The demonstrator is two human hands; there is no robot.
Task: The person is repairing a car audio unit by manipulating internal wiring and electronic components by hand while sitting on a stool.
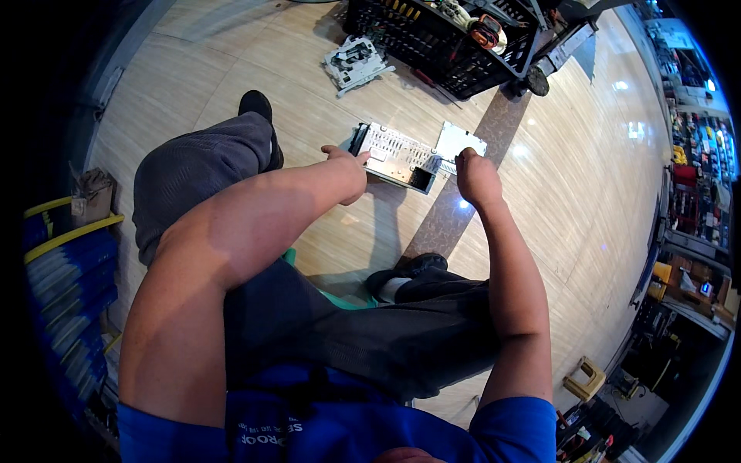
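A box-shaped car stereo with a silver slotted metal case and a black front end is in front of me, above the floor. My left hand grips its left end, the thumb on the top face and a finger reaching past the black front. Its right end has a dark rectangular opening. Beside that end is a flat silver-white metal plate. My right hand is closed at the plate's lower right corner, thumb over the edge; its other fingers are mostly hidden.
A metal bracket mechanism lies on the tiled floor farther ahead. Beyond it stands a black plastic crate full of tools and cables. Stacked blue bins are at left, loaded shelves at right. A yellow plastic piece sits lower right.
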